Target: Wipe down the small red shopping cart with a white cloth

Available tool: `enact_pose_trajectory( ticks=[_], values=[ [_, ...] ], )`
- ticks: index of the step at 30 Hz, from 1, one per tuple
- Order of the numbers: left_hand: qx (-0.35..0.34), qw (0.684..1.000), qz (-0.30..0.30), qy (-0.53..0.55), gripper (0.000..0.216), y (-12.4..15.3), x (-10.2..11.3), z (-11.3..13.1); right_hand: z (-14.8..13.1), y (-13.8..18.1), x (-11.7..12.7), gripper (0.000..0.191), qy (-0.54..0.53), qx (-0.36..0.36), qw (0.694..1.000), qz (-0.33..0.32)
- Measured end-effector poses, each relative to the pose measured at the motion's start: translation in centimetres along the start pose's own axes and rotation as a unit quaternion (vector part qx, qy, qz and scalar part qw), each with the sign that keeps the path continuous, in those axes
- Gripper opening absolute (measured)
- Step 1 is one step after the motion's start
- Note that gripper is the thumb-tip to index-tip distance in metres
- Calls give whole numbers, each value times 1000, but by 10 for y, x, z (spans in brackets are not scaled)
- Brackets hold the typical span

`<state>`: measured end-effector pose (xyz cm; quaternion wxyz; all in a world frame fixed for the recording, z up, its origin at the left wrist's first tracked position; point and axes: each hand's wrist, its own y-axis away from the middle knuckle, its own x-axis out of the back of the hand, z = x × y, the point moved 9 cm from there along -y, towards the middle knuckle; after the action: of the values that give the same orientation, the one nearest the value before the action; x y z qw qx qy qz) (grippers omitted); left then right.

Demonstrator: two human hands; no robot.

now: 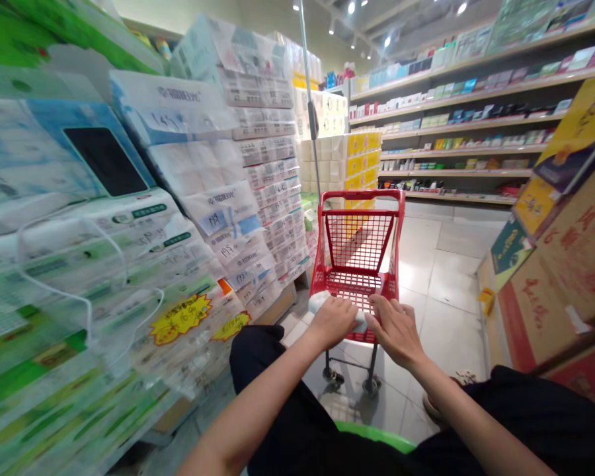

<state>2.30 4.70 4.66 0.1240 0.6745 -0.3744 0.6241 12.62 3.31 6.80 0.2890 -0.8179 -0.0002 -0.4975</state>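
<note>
A small red shopping cart (359, 201) with a mesh basket stands right in front of my knees. My left hand (334, 320) is closed over a white cloth (319, 301) at the cart's near edge, and part of the cloth shows beneath my fingers. Just to the right, my right hand (396, 329) is over the same near edge. Its fingers are loosely bent and apart, with the thumb close to the cloth's right end. Whether the thumb touches the cloth I cannot tell.
Stacked tissue packs (203, 172) line the left side, with a dark phone (106, 162) and a white cable (54, 289) on them. Cardboard boxes (540, 317) stand on the right. Stocked shelves (451, 119) cross the back. Under me shows a green seat edge (374, 436).
</note>
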Motion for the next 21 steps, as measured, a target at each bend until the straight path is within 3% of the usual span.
enact_pose_trajectory(
  ticks=[4,8,10,12,14,17,21],
  values=[
    [59,998,18,9,29,-16,-5,35,0,8,-7,37,-10,4,1000,-3],
    [41,988,42,142,37,-11,19,45,6,12,7,40,17,16,1000,7],
    [35,971,74,225,36,-5,42,33,4,9,24,40,49,22,998,38],
    [79,949,123,279,30,2,63,7,-5,2,34,38,74,38,995,58],
    [140,926,169,306,22,7,74,-19,-23,-6,26,35,83,74,993,37],
    [203,909,176,318,28,11,65,-41,-51,-11,-11,30,98,120,987,-42],
    [252,925,92,270,26,16,34,-49,-61,-4,-40,21,156,134,977,-62]
  ],
)
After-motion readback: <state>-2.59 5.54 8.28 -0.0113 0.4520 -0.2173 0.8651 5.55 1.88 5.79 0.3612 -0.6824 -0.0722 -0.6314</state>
